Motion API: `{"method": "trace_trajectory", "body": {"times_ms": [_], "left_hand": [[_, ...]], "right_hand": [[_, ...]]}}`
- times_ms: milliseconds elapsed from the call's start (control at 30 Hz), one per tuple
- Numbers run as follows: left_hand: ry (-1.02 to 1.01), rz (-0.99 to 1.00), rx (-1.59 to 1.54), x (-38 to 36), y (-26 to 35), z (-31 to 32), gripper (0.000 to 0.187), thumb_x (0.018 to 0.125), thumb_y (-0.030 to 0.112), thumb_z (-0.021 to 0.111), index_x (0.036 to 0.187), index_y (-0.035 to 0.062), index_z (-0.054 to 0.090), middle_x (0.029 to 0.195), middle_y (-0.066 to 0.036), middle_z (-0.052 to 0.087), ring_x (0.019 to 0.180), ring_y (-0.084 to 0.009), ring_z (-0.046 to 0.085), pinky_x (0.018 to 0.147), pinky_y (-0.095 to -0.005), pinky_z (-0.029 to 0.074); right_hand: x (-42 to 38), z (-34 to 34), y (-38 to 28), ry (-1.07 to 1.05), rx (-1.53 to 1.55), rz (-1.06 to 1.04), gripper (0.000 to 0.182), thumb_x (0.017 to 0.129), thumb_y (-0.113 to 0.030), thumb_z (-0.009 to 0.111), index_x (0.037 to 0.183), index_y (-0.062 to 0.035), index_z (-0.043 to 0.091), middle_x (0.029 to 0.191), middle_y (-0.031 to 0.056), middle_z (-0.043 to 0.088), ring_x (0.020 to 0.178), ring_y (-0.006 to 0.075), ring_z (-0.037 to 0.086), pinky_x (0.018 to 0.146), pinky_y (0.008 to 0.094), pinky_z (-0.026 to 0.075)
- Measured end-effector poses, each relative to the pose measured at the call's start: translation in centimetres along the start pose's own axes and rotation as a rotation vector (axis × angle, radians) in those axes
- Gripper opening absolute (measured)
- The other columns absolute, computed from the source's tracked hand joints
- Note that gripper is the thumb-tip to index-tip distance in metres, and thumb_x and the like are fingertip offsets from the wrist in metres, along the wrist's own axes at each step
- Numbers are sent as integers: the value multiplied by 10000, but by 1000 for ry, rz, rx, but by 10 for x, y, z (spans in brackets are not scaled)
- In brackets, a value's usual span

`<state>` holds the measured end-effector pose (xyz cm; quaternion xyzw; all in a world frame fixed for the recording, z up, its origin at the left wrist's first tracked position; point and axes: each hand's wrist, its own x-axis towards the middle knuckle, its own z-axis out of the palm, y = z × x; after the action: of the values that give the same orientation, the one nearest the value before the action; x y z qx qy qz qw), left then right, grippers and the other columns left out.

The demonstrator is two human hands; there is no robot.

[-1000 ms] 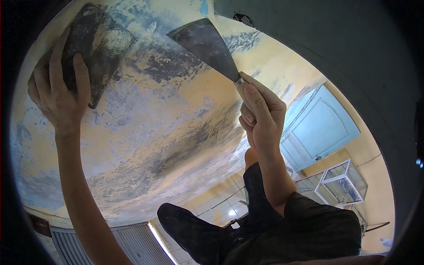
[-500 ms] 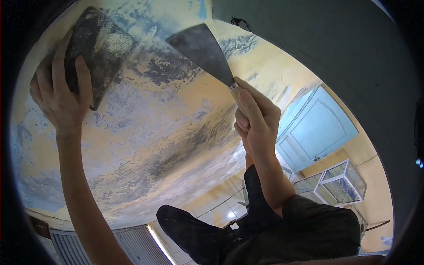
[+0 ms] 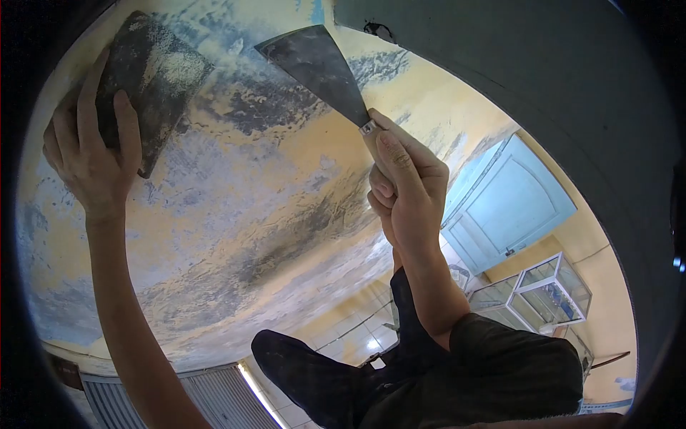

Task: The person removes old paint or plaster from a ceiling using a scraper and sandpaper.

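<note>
My right hand [image 3: 411, 182] is wrapped round the handle of a putty knife [image 3: 314, 68], thumb along its side. The knife's broad, dark metal blade points up and to the left, in front of the stained wall [image 3: 286, 161]. At the upper left, my left hand [image 3: 93, 150] grips a dark, flat rectangular plate [image 3: 153, 86] by its near edge, fingers behind and thumb across the front. A pale, crumbly patch covers part of the plate's face. Between plate and blade, the wall shows peeling yellow paint, whitish areas and blackened rough spots.
A dark grey surface [image 3: 500, 64] curves along the upper right. Farther down are a light blue door [image 3: 511, 200] and a glass display case [image 3: 554, 293] with a white frame. Grey corrugated shutters [image 3: 221, 393] stand at the lower left, near the tiled floor [image 3: 368, 336].
My right hand has raised the putty knife slightly up and to the left. My left hand keeps its hold on the plate, and the whole view has shifted a little.
</note>
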<state>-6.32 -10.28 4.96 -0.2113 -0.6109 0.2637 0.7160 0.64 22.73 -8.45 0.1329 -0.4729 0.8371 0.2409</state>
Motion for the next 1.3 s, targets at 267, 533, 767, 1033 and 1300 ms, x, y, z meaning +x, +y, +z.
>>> {"method": "trace_trajectory", "body": {"times_ms": [267,533,767,1033,1300], "left_hand": [[-17,65,74,-6,-9,3,347,920,335,618,1219,177,694,1014,-63,675,863,-176,601,812,-333,437],[-19,-42,24,1,4,-3,354,927,332,611,1241,185,682,1034,-43,667,871,-171,593,822,-335,433],[-55,-54,68,4,7,-8,340,926,317,614,1228,178,689,1012,-45,664,892,-166,598,828,-326,438],[-21,-38,64,4,7,-5,338,924,330,613,1221,189,694,1012,-48,673,887,-156,598,820,-306,428],[-40,-40,73,5,5,-6,349,921,343,607,1225,197,695,995,-43,664,853,-154,576,779,-305,431]], "right_hand": [[18,11,-2,-53,46,-26,346,1006,-148,566,1283,57,593,591,-59,432,468,1,334,377,165,217],[9,11,-2,-3,-32,-5,347,1007,-140,556,1289,60,588,632,-54,453,476,-6,356,371,163,218],[-7,-3,-3,5,-107,21,344,1003,-131,561,1290,57,589,618,-44,466,479,-5,356,370,162,219],[-11,-8,4,17,-29,48,350,1017,-176,558,1303,23,591,627,-52,467,491,-1,364,391,169,235],[-25,3,13,82,92,99,359,1031,-225,544,1314,-6,567,642,-46,459,482,-5,330,405,175,232]]}}
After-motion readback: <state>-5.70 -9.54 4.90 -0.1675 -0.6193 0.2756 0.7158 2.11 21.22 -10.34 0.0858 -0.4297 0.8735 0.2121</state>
